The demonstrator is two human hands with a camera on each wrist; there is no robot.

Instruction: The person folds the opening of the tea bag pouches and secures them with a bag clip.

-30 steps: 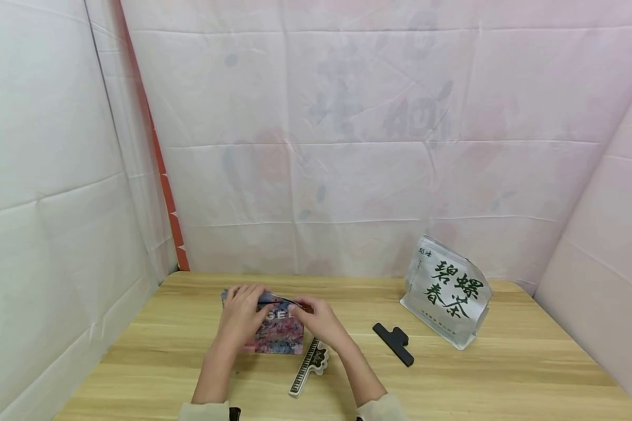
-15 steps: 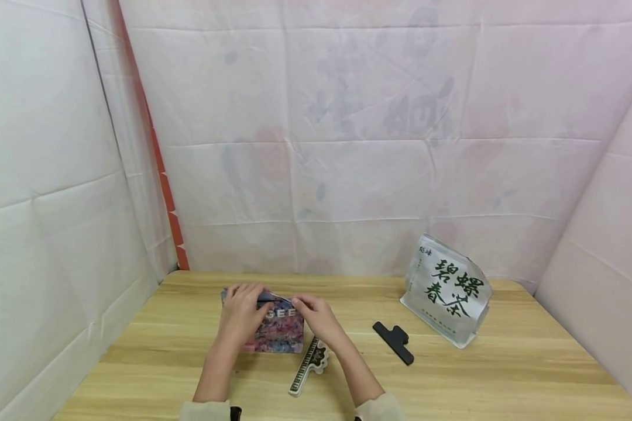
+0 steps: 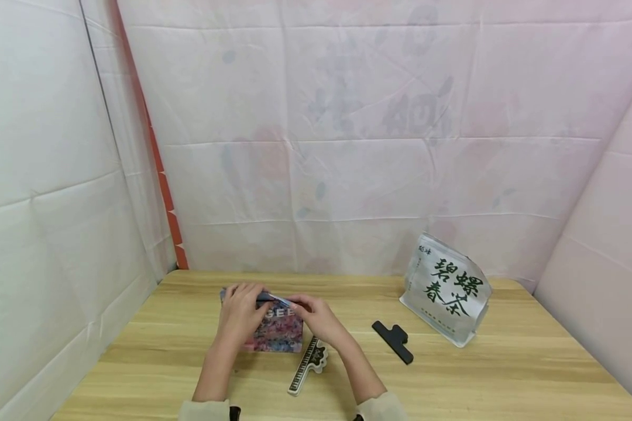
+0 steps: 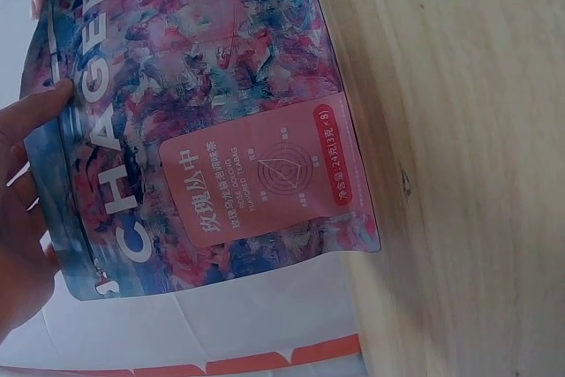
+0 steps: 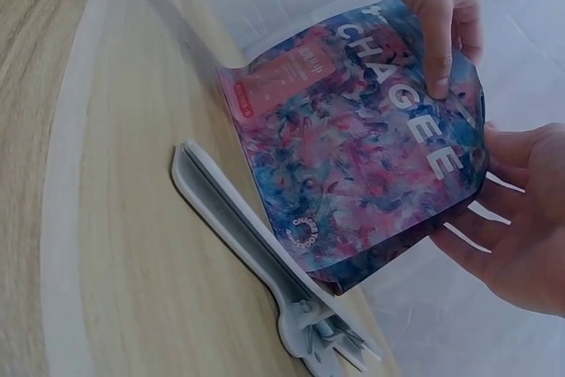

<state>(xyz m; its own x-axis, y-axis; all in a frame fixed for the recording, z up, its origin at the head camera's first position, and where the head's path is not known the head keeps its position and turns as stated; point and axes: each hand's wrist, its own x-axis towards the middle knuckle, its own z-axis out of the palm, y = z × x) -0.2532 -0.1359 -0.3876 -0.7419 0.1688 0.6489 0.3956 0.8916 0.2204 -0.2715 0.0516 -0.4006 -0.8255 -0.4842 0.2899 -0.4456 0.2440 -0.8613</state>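
A blue-and-pink CHAGEE tea pouch (image 3: pixel 274 339) stands on the wooden table, its lettered front towards me. My left hand (image 3: pixel 242 310) grips its top edge near the left end, thumb in front and fingers behind; that thumb (image 4: pixel 40 110) lies by the top seam in the left wrist view. My right hand (image 3: pixel 318 320) pinches the top right corner; in the right wrist view its fingers (image 5: pixel 490 227) lie at the pouch's side and back. Beside the pouch's lower right corner lies a clip (image 3: pixel 306 368) with a piano-key pattern, below my right hand.
A black bag clip (image 3: pixel 393 342) lies to the right of my right hand. Further right, at the back, stands a silver tea bag (image 3: pixel 447 289) with green characters. White cloth walls (image 3: pixel 358 175) enclose the table (image 3: pixel 153 356) at the back and sides.
My right fingers have shifted along the pouch's top right corner, and the dark gap at its top edge has become a pale blue strip. My left hand keeps its hold.
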